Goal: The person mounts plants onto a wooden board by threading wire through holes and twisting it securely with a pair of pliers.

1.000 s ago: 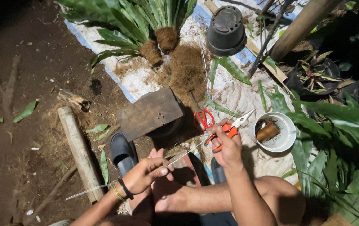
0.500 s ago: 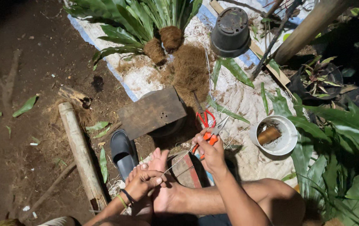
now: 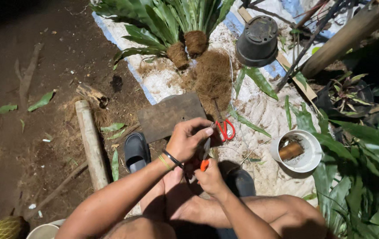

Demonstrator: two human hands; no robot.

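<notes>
My right hand (image 3: 210,178) grips an orange-handled cutter (image 3: 205,156) low over my lap, its grey blades pointing up. My left hand (image 3: 188,139), with bands on the wrist, curls its fingers over the top of those blades; what it pinches there is hidden. Red-handled scissors (image 3: 225,129) lie on the white sheet (image 3: 264,106) just beyond my hands, touching neither. My bare legs fold under both hands.
A dark wooden board (image 3: 172,115) lies ahead, with a black sandal (image 3: 136,150) and a bamboo pole (image 3: 91,141) to its left. Two ferns with root balls (image 3: 178,54), a fibre pile (image 3: 214,77), an upturned black pot (image 3: 258,40) and a white bowl (image 3: 298,152) sit around.
My right hand drew the cutter back from over the sheet toward my lap. My left hand moved right and closed over its blades. The thin strip seen earlier no longer shows.
</notes>
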